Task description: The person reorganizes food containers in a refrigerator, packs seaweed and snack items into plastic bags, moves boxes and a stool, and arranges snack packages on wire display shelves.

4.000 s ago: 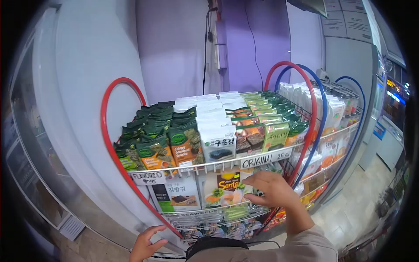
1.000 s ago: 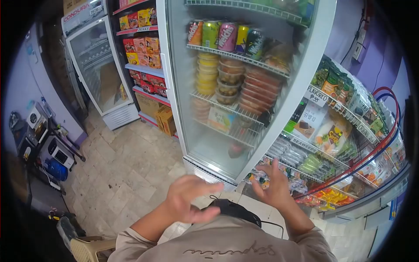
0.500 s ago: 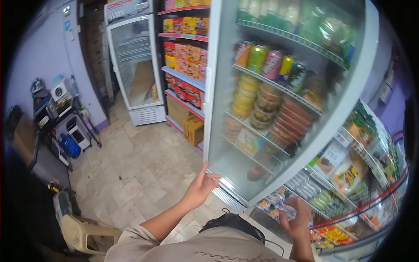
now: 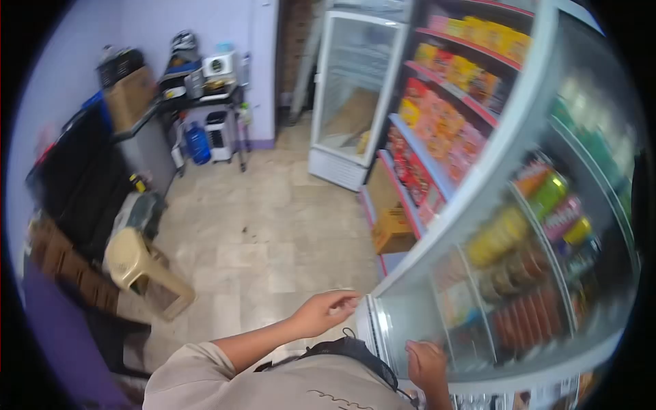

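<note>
My left hand (image 4: 324, 313) is nearest the lower frame of a tall glass-door drinks fridge (image 4: 488, 205). Its fingers are loosely bent, the thumb stands apart, and nothing shows in it. Low before the same fridge, my right hand (image 4: 427, 365) has its fingers curled in, and no object is visible in it. Behind the glass are colourful drink cans (image 4: 550, 195), yellow round tubs (image 4: 499, 236) and a stack of reddish packs (image 4: 523, 324). Whether either hand touches the fridge I cannot tell.
A beige plastic stool (image 4: 147, 270) stands on the tiled floor (image 4: 253, 239) at the left. Beyond are a second glass-door fridge (image 4: 355, 99), shelves of packets (image 4: 447, 123), a carton (image 4: 393, 231), a blue water jug (image 4: 198, 143) and a black-topped table (image 4: 198, 98).
The view has swung left, so the fridge sits further right and the stool shows fully. My right hand's fingers are more curled; both hands have moved in front of the fridge's lower part.
</note>
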Action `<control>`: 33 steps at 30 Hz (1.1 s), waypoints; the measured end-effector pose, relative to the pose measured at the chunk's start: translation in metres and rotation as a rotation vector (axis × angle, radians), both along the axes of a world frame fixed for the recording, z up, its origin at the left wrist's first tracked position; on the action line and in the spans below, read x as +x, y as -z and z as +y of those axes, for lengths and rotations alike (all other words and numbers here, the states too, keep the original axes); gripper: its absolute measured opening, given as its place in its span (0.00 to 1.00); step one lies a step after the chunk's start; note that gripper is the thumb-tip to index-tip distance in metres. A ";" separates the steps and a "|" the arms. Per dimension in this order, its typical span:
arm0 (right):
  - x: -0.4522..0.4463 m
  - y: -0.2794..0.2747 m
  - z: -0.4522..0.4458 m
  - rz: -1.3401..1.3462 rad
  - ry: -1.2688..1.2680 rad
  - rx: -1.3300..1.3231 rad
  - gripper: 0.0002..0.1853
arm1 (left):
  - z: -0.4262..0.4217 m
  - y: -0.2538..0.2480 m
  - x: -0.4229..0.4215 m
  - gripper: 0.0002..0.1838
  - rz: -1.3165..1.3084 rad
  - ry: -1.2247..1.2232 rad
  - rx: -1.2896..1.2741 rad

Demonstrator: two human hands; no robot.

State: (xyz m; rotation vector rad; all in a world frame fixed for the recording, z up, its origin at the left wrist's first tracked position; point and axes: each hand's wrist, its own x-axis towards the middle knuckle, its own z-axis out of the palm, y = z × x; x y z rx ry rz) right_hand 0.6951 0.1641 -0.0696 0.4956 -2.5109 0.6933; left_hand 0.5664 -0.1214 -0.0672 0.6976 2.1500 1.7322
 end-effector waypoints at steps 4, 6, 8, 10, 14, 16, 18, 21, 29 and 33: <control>-0.099 -0.008 -0.055 -0.033 -0.309 0.001 0.09 | -0.048 -0.021 -0.026 0.21 0.173 -0.063 -0.043; -0.149 -0.009 -0.086 -0.046 -0.418 0.000 0.08 | -0.085 -0.020 -0.047 0.20 -0.063 -0.162 0.018; -0.202 0.002 -0.118 -0.058 -0.462 0.010 0.08 | -0.135 0.017 -0.077 0.19 0.055 -0.254 0.086; -0.259 0.012 -0.153 -0.055 -0.489 0.066 0.08 | -0.188 0.026 -0.113 0.18 -0.058 -0.442 0.076; -0.361 -0.001 -0.238 -0.123 -0.533 0.036 0.08 | -0.266 0.044 -0.208 0.16 -0.171 -0.720 0.178; -0.411 -0.018 -0.279 -0.115 -0.603 0.062 0.08 | -0.295 0.025 -0.254 0.15 -0.177 -0.716 0.144; -0.452 -0.022 -0.306 -0.135 -0.602 0.070 0.09 | -0.316 0.004 -0.295 0.15 -0.025 -0.560 0.084; -0.514 -0.026 -0.342 -0.127 -0.581 0.085 0.10 | -0.345 -0.016 -0.351 0.16 0.020 -0.487 0.097; -0.718 0.001 -0.411 -0.157 -0.581 0.096 0.11 | -0.458 -0.001 -0.502 0.17 0.001 -0.551 0.059; -0.862 -0.013 -0.488 -0.136 -0.635 0.061 0.11 | -0.526 0.004 -0.590 0.16 -0.082 -0.764 0.157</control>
